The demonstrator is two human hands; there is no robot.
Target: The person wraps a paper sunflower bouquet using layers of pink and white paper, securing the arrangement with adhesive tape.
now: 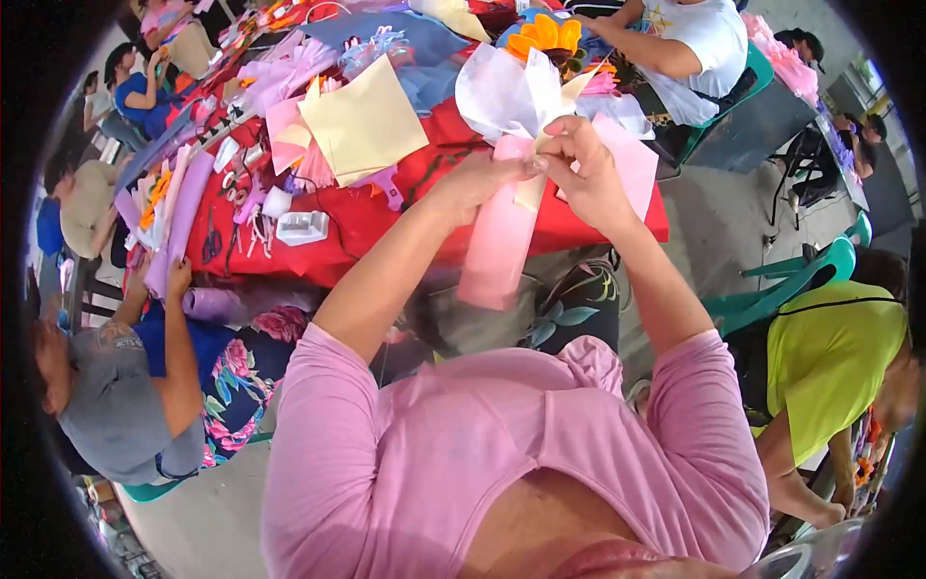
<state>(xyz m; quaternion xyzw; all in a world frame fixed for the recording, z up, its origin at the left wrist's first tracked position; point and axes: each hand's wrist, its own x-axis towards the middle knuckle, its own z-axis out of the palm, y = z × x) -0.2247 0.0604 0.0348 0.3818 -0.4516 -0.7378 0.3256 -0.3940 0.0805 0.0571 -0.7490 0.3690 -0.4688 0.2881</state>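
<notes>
At the red-covered table's near edge I hold a flower wrap (499, 232) of pink paper, pinched in at the middle, with a white sheet (506, 92) flaring out above. My left hand (479, 185) is closed on its gathered middle from the left. My right hand (590, 172) pinches with thumb and forefinger at the same spot; whatever small thing lies between those fingertips is too small to name. A cream strip (530, 193) runs down the pink paper beneath the fingers. Just beyond the white sheet shows an orange sunflower (545, 39); whether it belongs to the wrap I cannot tell.
Cream paper sheets (371, 125), a pink glue gun (382, 183), scissors (212, 241) and a small clear-white box (302, 228) lie on the red tablecloth (424, 217). Pink sheets (627, 169) are by my right forearm. People sit at left, right and across; a green chair (791, 289) stands at right.
</notes>
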